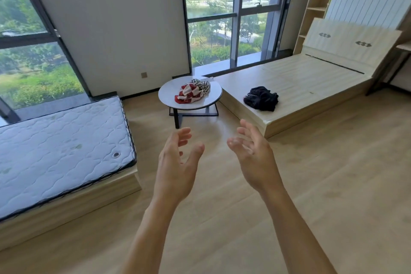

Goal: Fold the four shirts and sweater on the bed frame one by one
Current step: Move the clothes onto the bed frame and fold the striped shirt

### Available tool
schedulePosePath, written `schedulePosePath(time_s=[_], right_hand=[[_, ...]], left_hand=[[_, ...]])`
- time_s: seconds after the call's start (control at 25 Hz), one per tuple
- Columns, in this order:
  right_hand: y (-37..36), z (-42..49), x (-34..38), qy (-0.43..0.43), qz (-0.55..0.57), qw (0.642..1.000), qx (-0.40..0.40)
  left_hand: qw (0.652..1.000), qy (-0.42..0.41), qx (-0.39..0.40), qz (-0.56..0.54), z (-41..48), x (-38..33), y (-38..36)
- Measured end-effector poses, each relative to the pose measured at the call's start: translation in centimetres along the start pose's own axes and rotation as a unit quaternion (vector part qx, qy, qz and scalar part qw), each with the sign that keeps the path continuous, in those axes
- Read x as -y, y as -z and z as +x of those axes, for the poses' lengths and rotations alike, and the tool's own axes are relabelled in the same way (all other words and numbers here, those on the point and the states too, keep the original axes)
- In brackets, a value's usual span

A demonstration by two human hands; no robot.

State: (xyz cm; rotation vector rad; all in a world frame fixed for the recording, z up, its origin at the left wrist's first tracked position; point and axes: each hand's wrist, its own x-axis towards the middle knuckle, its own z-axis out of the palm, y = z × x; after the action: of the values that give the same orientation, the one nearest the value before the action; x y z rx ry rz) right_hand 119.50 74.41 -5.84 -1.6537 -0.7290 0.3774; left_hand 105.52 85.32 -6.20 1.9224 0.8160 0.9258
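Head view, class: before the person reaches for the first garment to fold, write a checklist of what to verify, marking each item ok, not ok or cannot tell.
1. Left hand holds nothing: ok.
2. Right hand holds nothing: ok.
3. Black garment lies bunched on the bed frame: ok.
4. All garments on the bed frame: not ok; checked garment and striped garment lie on the round table.
5. Five garments present: cannot tell.
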Motion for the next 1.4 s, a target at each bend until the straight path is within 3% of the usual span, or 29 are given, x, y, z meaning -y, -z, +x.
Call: schedulePosePath(time_s=[0.56, 1.08, 1.4], right_hand=[[-3.9, 41.8, -5.5, -0.010, 0.046, 0.999, 0.020], [-8.0, 77.8, -14.3, -0.071, -0.023, 0.997, 0.027], [-13.0, 97.7, -19.0, -0.101, -0.018, 0.993, 0.065]], left_hand=[[1.000, 0.006, -0.003, 0.025, 39.1, 6.8, -13.4], [0.997, 0.049, 0.061, 0.000, 75.0, 18.1, -28.6], [0.994, 0.070, 0.072, 0.036, 92.3, 23.9, -34.5]])
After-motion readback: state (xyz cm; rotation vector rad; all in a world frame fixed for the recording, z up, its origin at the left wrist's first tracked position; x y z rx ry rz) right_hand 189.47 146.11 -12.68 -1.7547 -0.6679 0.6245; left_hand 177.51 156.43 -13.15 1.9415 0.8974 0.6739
